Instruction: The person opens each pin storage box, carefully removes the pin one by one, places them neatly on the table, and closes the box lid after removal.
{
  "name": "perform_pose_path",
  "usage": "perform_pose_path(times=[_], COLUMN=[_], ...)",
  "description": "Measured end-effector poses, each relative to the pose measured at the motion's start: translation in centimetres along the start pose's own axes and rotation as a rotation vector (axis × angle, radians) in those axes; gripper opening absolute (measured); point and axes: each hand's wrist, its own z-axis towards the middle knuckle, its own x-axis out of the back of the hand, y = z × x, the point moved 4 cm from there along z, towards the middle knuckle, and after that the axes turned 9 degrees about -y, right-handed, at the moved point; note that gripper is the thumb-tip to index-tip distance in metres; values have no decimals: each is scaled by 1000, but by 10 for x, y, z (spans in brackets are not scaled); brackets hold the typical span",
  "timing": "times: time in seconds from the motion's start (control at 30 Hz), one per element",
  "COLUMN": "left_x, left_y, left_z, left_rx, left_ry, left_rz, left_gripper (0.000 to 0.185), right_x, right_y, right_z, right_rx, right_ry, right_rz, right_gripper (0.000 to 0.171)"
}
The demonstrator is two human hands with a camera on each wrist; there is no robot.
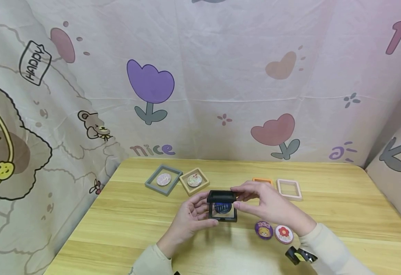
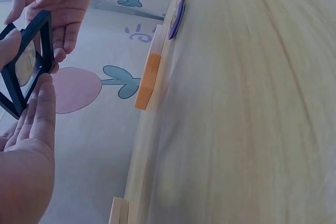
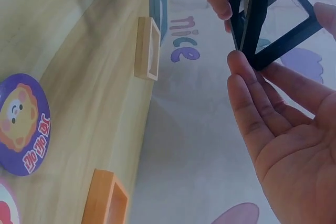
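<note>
A black hinged display frame [image 1: 236,217] is held up above the table, its two halves apart like a half-opened book. Between them, against the clear film, a round blue badge [image 1: 223,207] shows. My left hand [image 1: 190,217] grips the lower half from the left, thumb along its front edge. From the other side, my right hand [image 1: 267,202] pinches the upper half between thumb and fingers. The right wrist view shows the V-shaped gap between the halves of the black frame [image 3: 286,39]; in the left wrist view the badge [image 2: 25,65] looks pale from behind.
Farther back on the wooden table [image 1: 117,214] lie a grey frame [image 1: 153,188] and a tan frame [image 1: 190,191], each with a round badge. An orange frame [image 1: 262,179] and a pink frame [image 1: 301,198] lie behind my right hand. A purple bear badge [image 1: 263,230] and a red-flower badge [image 1: 284,234] lie nearer.
</note>
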Motion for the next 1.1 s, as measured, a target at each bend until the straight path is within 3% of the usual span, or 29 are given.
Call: perform_pose_path(times=[1.1], left_x=[-1], left_y=[-3], left_z=[-1], left_rx=[95], left_ry=[49], left_rz=[16], left_gripper=[93], right_x=[-3], right_y=[16], right_z=[7], right_rx=[-160], right_ry=[-25], right_rz=[145], right_gripper=[39])
